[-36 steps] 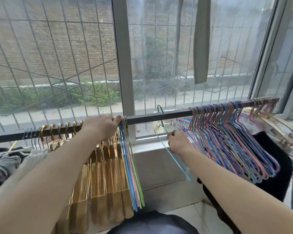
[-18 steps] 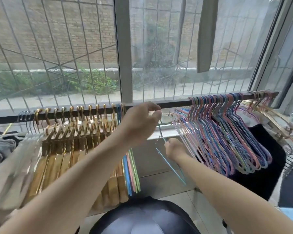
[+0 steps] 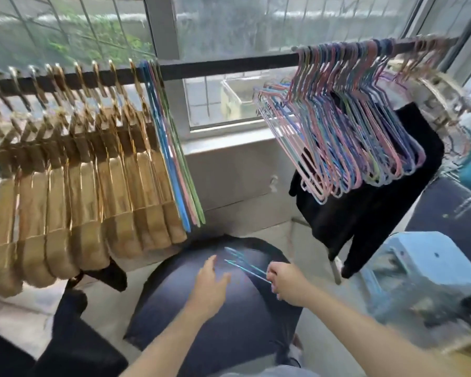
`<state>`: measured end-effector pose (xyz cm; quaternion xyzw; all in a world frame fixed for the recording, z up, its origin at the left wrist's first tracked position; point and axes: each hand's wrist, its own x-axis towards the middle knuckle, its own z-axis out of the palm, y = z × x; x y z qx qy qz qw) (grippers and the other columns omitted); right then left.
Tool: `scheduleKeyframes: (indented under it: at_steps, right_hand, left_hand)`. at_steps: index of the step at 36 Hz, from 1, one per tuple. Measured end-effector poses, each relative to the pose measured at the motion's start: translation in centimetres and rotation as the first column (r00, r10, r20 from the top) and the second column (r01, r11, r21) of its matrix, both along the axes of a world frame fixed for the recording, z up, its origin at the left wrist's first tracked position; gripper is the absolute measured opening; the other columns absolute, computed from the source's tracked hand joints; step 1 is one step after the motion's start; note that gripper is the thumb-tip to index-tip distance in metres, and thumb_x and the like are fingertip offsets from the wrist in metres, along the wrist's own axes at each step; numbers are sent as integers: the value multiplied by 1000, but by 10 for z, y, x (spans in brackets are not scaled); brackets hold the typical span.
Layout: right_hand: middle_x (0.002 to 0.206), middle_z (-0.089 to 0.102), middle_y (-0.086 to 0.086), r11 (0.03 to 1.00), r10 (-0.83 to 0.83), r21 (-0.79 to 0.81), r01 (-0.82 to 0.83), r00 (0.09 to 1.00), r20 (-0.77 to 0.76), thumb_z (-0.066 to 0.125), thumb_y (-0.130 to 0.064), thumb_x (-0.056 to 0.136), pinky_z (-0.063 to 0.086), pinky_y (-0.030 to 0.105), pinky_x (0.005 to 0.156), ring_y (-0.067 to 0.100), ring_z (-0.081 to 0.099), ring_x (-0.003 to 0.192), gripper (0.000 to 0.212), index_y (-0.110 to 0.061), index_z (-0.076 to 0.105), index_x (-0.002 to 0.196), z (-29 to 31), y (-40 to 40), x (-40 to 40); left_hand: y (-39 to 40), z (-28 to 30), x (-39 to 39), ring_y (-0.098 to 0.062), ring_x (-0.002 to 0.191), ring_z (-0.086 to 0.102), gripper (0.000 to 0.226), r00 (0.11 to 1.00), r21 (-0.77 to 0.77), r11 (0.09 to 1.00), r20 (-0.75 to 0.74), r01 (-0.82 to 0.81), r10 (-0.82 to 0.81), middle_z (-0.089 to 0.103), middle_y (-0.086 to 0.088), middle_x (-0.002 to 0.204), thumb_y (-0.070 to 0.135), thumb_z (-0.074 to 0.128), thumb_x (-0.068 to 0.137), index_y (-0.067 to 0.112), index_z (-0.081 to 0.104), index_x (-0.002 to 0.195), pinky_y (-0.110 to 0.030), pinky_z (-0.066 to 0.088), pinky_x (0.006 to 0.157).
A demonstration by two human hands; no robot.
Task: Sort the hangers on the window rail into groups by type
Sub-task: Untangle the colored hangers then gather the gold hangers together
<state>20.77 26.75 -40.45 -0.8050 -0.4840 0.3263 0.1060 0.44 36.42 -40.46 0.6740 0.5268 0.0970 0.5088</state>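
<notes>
Left hand (image 3: 211, 278): forearm extended forward and low, palm down, fingers straight and loosely spread, holding nothing. Right hand (image 3: 286, 281): forearm extended alongside, fingers curled, pinching a thin blue hanger (image 3: 245, 265).

One camera only, worn on the person's head, wide-angle, so straight lines bow toward the edges. It looks forward and steeply down at the window, close in. The rail (image 3: 223, 67) runs across the upper part of the frame, bending with the lens. The window glass fills the top, the floor and the person's lap the bottom. Both forearms reach in from the lower edge, the left hand (image 3: 211, 281) and right hand (image 3: 287, 282) low and central.
</notes>
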Motion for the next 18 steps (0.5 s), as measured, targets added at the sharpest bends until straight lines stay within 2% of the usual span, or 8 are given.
scheduleKeyframes:
  at_steps: [3, 5, 6, 8, 10, 13, 15, 18]
  right_hand:
    - [70, 58, -8, 995, 95, -29, -96, 995, -16, 53, -8, 95, 55, 42, 71, 17, 59, 65, 15, -16, 60, 85, -6, -14, -3]
    - [73, 59, -8, 984, 173, -48, -170, 983, 66, 50, -14, 96, 51, 40, 69, 21, 58, 70, 16, -18, 60, 84, -2, -18, -5]
    - [77, 60, -8, 978, 204, -61, -199, 973, 107, 49, -18, 97, 47, 36, 67, 21, 56, 73, 18, -21, 58, 81, 7, -18, -6]
    - [82, 62, -7, 962, 274, -51, -269, 949, 156, 47, -21, 97, 43, 33, 68, 20, 54, 77, 23, -28, 53, 77, 12, -14, -3]
    - [91, 64, -4, 933, 359, -59, -355, 918, 165, 46, -21, 98, 45, 34, 75, 22, 56, 84, 20, -30, 56, 83, 16, -9, -3]
    - [101, 66, 2, 891, 437, -13, -454, 850, 295, 54, -17, 95, 46, 38, 82, 27, 56, 93, 13, -26, 64, 95, 11, -2, -6]
    - [97, 62, 2, 873, 321, 199, -445, 833, 451, 67, -10, 82, 49, 41, 76, 29, 55, 86, 16, -24, 64, 89, -2, 4, -8]
    - [100, 59, 4, 816, -40, 543, -198, 918, 395, 65, -1, 79, 47, 39, 74, 29, 54, 86, 20, -16, 63, 93, 0, 11, -23]
  left_hand:
    - [1, -12, -23, -18, 131, 50, 55, 994, 67, 994, 47, 92, -95, 47, -2, 142, 36, 61, 102, 43, 37, 151, -37, 39, 115]
    - [0, -15, -34, -10, 124, 58, 29, 986, 33, 988, 60, 153, -154, 61, 9, 131, 50, 57, 101, 61, 56, 128, -35, 43, 111]
    - [-3, -13, -38, -8, 119, 63, 20, 982, 9, 986, 98, 164, -164, 68, 13, 123, 59, 54, 98, 62, 65, 115, -35, 47, 108]
    - [-8, -12, -40, -10, 107, 71, 36, 972, -39, 988, 189, 151, -142, 76, 10, 108, 72, 52, 91, 47, 73, 106, -40, 52, 101]
    - [-16, -5, -41, -11, 102, 72, 37, 958, -48, 988, 255, 149, -132, 77, 8, 105, 56, 54, 98, 27, 77, 100, -43, 53, 102]
    - [-23, 3, -39, -11, 105, 71, 37, 955, -58, 992, 282, 112, -91, 78, 6, 106, 31, 45, 109, 18, 77, 95, -40, 54, 102]
    - [-24, 11, -34, -16, 101, 72, 40, 957, -50, 997, 289, 56, -40, 79, 4, 101, 29, 42, 110, 15, 76, 94, -36, 57, 96]
    - [-21, 21, -31, -22, 97, 73, 39, 935, -47, 992, 330, -118, 126, 78, 1, 93, 28, 44, 110, 13, 74, 91, -28, 58, 87]
